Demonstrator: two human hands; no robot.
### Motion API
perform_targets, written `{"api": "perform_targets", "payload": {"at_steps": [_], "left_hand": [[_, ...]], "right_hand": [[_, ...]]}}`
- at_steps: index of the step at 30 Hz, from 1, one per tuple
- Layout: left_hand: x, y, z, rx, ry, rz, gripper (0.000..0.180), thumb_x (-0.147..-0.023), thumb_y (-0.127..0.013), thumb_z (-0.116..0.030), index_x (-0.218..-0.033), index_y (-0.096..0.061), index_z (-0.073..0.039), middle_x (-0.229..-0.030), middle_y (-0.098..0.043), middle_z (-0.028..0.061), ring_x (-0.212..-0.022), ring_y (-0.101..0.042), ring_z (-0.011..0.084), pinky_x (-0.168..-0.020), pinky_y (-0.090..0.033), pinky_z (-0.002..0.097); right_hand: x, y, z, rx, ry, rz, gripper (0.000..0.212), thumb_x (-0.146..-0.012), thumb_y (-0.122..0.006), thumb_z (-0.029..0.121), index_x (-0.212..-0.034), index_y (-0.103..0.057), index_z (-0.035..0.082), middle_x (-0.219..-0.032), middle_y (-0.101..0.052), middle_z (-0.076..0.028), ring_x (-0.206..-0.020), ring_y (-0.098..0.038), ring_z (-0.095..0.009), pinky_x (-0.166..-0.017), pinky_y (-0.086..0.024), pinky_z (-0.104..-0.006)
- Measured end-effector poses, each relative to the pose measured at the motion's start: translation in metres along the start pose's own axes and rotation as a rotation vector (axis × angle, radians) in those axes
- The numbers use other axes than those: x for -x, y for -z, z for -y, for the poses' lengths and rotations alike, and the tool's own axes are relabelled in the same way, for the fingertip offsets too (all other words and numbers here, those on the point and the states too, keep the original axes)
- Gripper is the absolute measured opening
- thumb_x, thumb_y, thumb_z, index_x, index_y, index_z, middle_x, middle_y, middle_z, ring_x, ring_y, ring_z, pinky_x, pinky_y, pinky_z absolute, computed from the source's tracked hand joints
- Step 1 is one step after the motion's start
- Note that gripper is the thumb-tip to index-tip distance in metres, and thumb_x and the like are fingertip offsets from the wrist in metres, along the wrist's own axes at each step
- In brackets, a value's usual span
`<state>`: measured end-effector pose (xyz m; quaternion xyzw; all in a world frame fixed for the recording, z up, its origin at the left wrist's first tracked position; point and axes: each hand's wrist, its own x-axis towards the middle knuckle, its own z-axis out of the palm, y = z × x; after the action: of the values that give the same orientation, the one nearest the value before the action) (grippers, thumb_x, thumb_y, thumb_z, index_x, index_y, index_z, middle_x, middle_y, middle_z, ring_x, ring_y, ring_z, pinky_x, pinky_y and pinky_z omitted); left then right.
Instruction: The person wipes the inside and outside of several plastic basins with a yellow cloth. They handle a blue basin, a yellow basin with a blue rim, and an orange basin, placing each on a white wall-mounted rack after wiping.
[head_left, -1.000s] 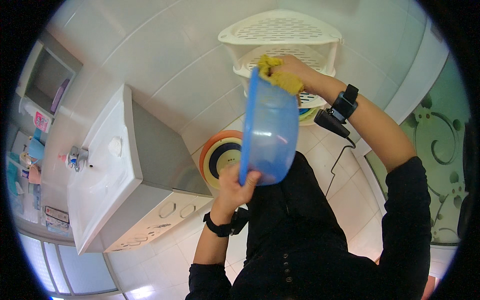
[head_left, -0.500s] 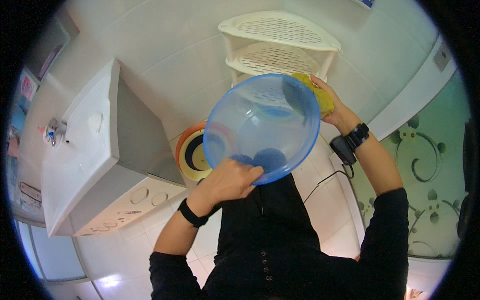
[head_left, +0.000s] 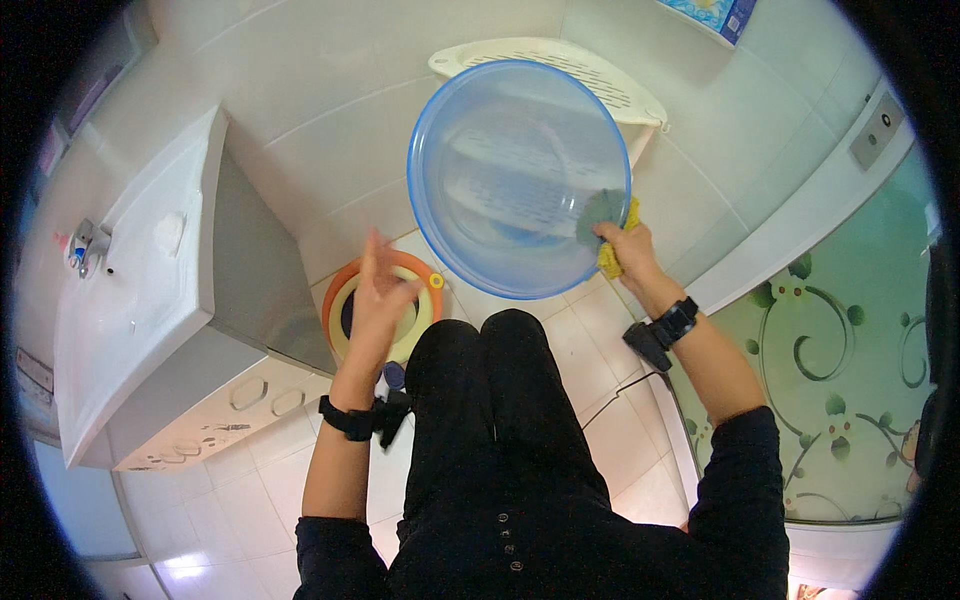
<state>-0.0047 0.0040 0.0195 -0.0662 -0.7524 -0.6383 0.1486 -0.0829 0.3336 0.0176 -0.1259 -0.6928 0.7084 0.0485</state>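
A translucent blue plastic basin (head_left: 490, 190) is held up in front of the white corner shelf, its open side facing me. My right hand (head_left: 630, 255) grips the basin's lower right rim, with the thumb inside. A yellow cloth (head_left: 609, 261) is pinched between that hand and the rim, and its part behind the wall shows dark through the plastic. My left hand (head_left: 376, 300) is off the basin, fingers apart and slightly blurred, over an orange and cream round basin (head_left: 340, 285) on the floor. Black bands with small devices sit on both wrists.
The white slotted corner shelf (head_left: 640, 105) stands behind the blue basin. At left is a white washbasin (head_left: 150, 290) with a chrome tap (head_left: 85, 248) on a grey cabinet. A frosted, flower-patterned glass panel (head_left: 820, 370) stands at right. A box (head_left: 715, 15) shows at the top.
My left hand has let go of the blue basin's rim and moved left. The basin has risen toward the shelf. My right hand has shifted down along the rim with the cloth.
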Motion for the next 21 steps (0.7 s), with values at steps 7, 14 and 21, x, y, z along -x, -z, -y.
{"api": "perform_targets", "payload": {"at_steps": [7,14,21], "left_hand": [[0.014,-0.051,0.009,0.627,0.211,-0.025,0.081,-0.084,-0.067,-0.015,-0.143,-0.013,-0.002,-0.141,-0.028,0.0197,-0.123,-0.042,0.0316,-0.084,-0.054,0.0425],[0.009,-0.026,0.008,0.693,0.375,-0.180,0.069,-0.080,-0.051,0.007,-0.140,-0.019,-0.001,-0.136,-0.035,0.0180,-0.111,-0.053,0.0350,-0.077,-0.058,0.0478],[0.003,-0.005,-0.001,0.795,0.292,-0.151,0.065,-0.076,-0.044,0.009,-0.138,-0.026,0.001,-0.136,-0.037,0.0184,-0.111,-0.054,0.0350,-0.078,-0.056,0.0426]], "right_hand": [[0.012,-0.063,-0.041,-0.168,0.000,0.127,0.037,-0.077,-0.066,0.008,-0.108,-0.054,-0.008,-0.097,-0.063,-0.015,-0.081,-0.062,-0.022,-0.067,-0.052,-0.0322],[0.013,-0.053,0.006,0.837,0.266,0.495,0.050,-0.087,-0.057,0.044,-0.099,-0.061,-0.005,-0.103,-0.063,-0.024,-0.088,-0.063,-0.034,-0.077,-0.049,-0.0428],[0.027,-0.053,0.095,1.284,1.042,-0.004,0.037,-0.086,-0.057,0.040,-0.083,-0.063,0.003,-0.076,-0.062,-0.016,-0.072,-0.062,-0.033,-0.063,-0.050,-0.0409]]}}
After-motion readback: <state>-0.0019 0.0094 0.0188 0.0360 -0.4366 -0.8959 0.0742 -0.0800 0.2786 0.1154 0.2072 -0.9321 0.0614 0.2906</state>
